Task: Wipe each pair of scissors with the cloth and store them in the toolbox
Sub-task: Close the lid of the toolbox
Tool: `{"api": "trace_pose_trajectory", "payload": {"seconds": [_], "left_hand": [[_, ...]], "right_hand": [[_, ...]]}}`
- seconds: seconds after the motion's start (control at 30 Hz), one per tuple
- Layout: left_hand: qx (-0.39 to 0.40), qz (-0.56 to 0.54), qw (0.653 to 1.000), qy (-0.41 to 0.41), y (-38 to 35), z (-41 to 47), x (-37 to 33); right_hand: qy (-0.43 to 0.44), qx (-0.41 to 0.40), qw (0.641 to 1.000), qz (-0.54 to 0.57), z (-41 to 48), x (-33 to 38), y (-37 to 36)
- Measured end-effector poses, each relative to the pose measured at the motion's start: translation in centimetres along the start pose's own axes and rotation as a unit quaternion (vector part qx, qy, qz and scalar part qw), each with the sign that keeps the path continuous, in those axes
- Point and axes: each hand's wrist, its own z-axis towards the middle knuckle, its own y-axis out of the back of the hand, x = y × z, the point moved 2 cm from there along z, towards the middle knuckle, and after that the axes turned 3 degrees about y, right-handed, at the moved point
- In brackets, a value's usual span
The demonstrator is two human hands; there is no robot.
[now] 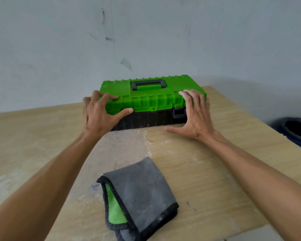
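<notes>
- Toolbox sits at the far side of the table, close to the wall, green lid down on the black base. Carry handle lies flat in its recess.
- Left hand grips the lid's front-left corner: fingers curled over the top, thumb pressed on the lid's front edge. Reads as a hold for lifting or pressing down the lid.
- Right hand lies over the right end, fingers nearly straight and spread on the lid, thumb splayed low near the tabletop. It clasps nothing (a bracing hand, I judge).
- Cloth lies folded near the person, grey outside, green inside, well apart from both hands and untouched.
- No scissors in sight. Whether they are inside the box or elsewhere, I cannot tell.
- Right latch shows beside the right hand; whether it is fastened is unclear. The left latch, if any, is hidden behind the left hand.
- A dark rounded object is cut off at the right edge, unidentifiable.
</notes>
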Motion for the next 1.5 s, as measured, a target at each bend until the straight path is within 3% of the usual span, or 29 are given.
{"api": "trace_pose_trajectory", "payload": {"seconds": [0.1,0.3,0.53,0.63,0.8,1.0,1.1,1.5], "left_hand": [[-0.009,0.12,0.989,-0.089,0.0,0.1,-0.4],[-0.01,0.105,0.993,-0.055,-1.2,0.4,-0.5],[-0.023,0.105,0.993,-0.049,-1.8,0.0,-0.5],[-0.02,0.1,0.994,-0.044,-1.6,0.0,-0.4],[-0.06,0.128,0.985,-0.099,-1.9,0.4,0.1],[-0.058,0.146,0.979,-0.131,-1.8,0.6,-0.4],[-0.049,0.157,0.98,-0.112,-2.1,1.0,-1.2],[-0.046,0.159,0.986,-0.022,-3.7,2.8,-6.0]], "right_hand": [[0.006,0.022,1.0,-0.017,-0.2,-0.1,0.3],[-0.001,0.023,1.0,-0.019,-0.2,-0.8,0.0],[0.015,-0.104,0.994,-0.001,-0.3,-2.0,-0.6],[0.038,-0.118,0.992,-0.003,-0.1,-2.7,-0.8],[0.073,-0.163,0.984,0.004,0.5,-3.5,0.0],[0.01,-0.163,0.987,-0.009,2.3,-2.5,0.1],[-0.036,-0.179,0.983,-0.03,3.6,-0.7,-0.3],[-0.043,-0.159,0.986,-0.004,7.3,1.0,-0.9]]}}
